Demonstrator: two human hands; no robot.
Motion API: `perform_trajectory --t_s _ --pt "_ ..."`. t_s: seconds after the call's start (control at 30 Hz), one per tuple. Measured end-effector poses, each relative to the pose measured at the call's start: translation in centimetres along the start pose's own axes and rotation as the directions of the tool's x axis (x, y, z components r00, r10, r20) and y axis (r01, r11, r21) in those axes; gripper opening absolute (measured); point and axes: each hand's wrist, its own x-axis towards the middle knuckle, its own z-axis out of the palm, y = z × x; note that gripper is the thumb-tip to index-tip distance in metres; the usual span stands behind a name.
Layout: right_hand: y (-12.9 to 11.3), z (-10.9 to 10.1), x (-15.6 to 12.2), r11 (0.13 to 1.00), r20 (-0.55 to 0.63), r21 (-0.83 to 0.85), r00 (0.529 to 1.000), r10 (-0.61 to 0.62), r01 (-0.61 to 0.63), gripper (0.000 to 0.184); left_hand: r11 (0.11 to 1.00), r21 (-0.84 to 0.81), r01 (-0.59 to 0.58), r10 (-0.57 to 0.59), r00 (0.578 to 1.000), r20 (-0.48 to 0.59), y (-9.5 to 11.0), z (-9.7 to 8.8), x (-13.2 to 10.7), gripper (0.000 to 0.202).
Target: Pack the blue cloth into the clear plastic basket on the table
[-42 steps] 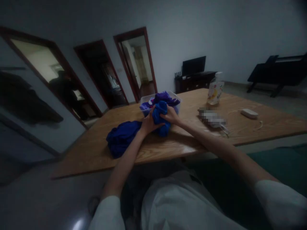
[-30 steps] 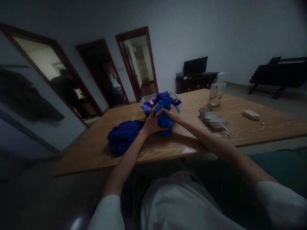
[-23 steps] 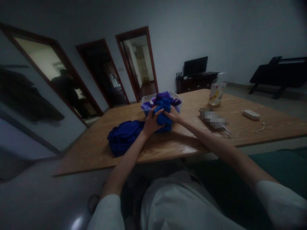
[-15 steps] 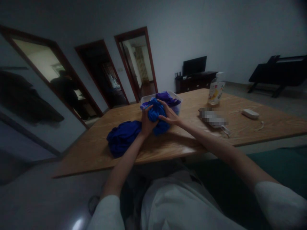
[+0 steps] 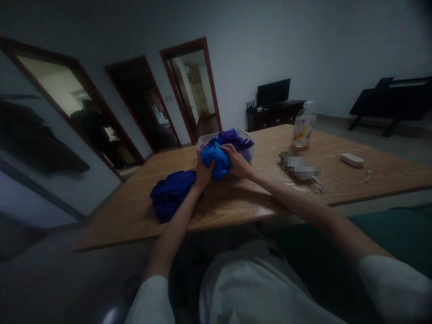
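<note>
Between my two hands is a bunched bright blue cloth (image 5: 218, 161), held just in front of a clear plastic bin. My left hand (image 5: 204, 173) wraps its left side, thumb across the front. From the right, my right hand (image 5: 238, 163) grips it, fingers over the top. Behind them stands the clear bin (image 5: 208, 137), with purple cloth (image 5: 235, 138) heaped above its rim; my hands hide part of its front. A dark blue cloth (image 5: 173, 194) lies crumpled on the table beside my left forearm. What kind of garment each cloth is, I cannot tell.
On the wooden table (image 5: 259, 198) to the right stand a pump bottle (image 5: 304, 126), a blurred-out packet (image 5: 299, 165) and a white oval device (image 5: 352, 159) with a cord. Beyond are a cabinet with a screen (image 5: 274, 92) and a person (image 5: 92, 128) in the left doorway.
The bright blue cloth has been gathered into a rounder bundle; its part hanging below my hands is now drawn up. My left thumb has come round its front. The other things stay put.
</note>
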Motion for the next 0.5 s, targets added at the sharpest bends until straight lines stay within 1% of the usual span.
perform_trajectory --t_s 0.1,0.2,0.33,0.43,0.5 --pt "0.2 0.1 0.1 0.992 -0.094 0.084 0.990 0.103 -0.095 0.075 0.999 0.019 -0.045 0.044 0.996 0.077 0.1 -0.2 -0.2 0.084" --pt "0.5 0.0 0.2 0.964 -0.134 0.213 0.973 0.188 -0.157 0.075 0.996 0.072 -0.062 0.052 0.990 0.131 0.1 0.0 -0.4 0.095" --pt "1.0 -0.1 0.7 0.907 -0.151 0.353 0.943 0.296 -0.228 0.067 0.985 0.144 -0.094 0.073 0.987 0.146 0.2 0.2 -0.6 0.103" --pt "1.8 0.2 1.1 0.874 -0.166 0.411 0.921 0.352 -0.260 0.069 0.960 0.204 -0.190 0.163 0.976 0.145 0.7 0.1 -0.7 0.105" --pt "2.5 0.3 1.1 0.858 -0.169 0.428 0.907 0.385 -0.285 0.067 0.941 0.228 -0.250 0.222 0.965 0.141 1.3 0.1 -0.8 0.105"
